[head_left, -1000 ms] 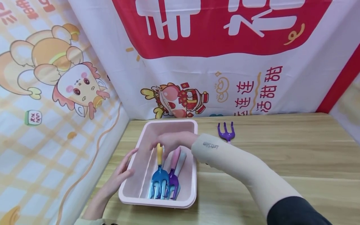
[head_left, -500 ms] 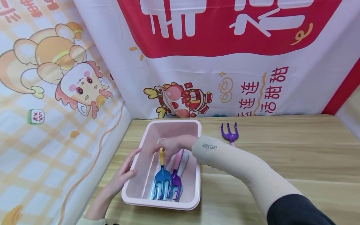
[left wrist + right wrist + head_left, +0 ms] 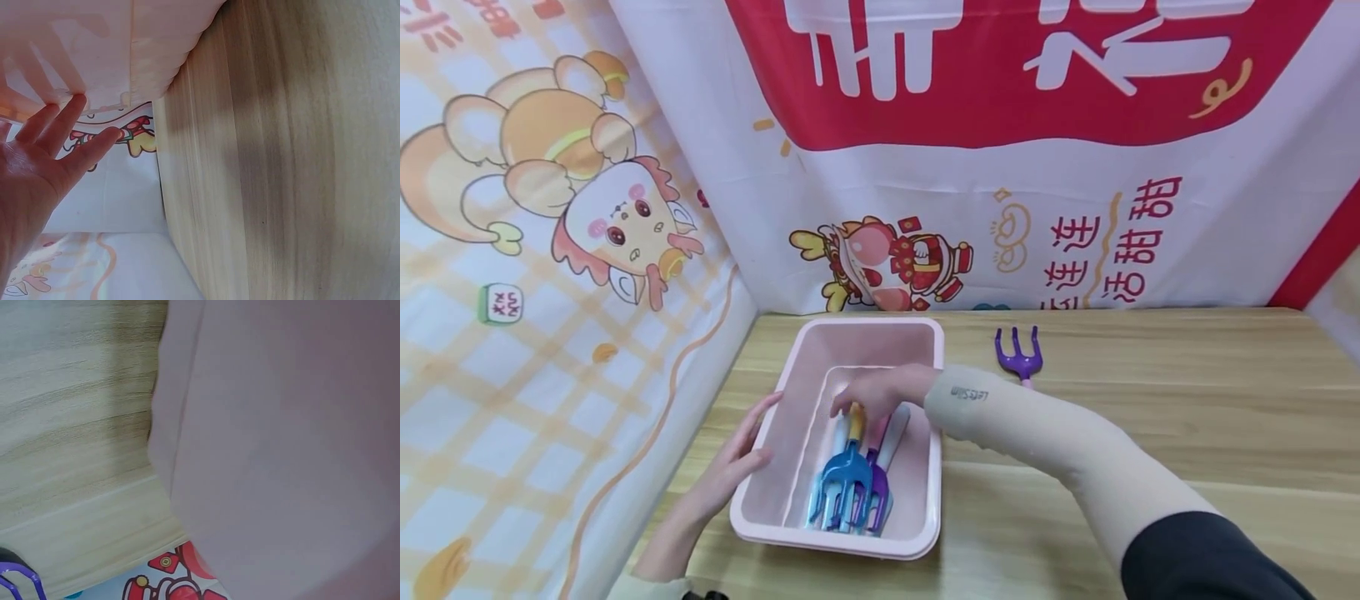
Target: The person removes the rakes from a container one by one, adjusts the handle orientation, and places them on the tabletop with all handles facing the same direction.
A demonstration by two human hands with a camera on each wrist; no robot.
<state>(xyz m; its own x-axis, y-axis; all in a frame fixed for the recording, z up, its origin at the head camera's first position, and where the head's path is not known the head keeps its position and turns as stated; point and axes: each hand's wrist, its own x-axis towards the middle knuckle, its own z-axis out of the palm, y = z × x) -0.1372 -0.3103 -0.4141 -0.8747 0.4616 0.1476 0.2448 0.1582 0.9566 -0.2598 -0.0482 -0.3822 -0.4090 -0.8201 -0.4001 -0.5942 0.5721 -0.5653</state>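
Note:
In the head view a pale pink plastic bin (image 3: 934, 500) stands on the wooden table. Inside it lie several small garden hand forks, among them a blue hand fork (image 3: 847, 475) with a yellow handle and a purple hand fork (image 3: 879, 500) with a pink handle. My right hand (image 3: 880, 392) reaches over the bin's right rim and pinches the yellow handle's upper end; its fingers partly cover the handles. My left hand (image 3: 737, 458) is at the bin's left side, fingertips against the outer wall and thumb near the rim. The right wrist view shows mostly the bin's wall (image 3: 275, 437).
Another purple fork (image 3: 1021, 362) lies on the table (image 3: 1150, 392) to the right of the bin, its handle hidden behind my right sleeve (image 3: 1037, 425). Printed cloths hang behind the table (image 3: 880, 208) and along the left (image 3: 550, 375).
My right hand has moved a little right and lower inside the bin, and the yellow handle with the blue fork has shifted with it. The left hand stays at the bin's side.

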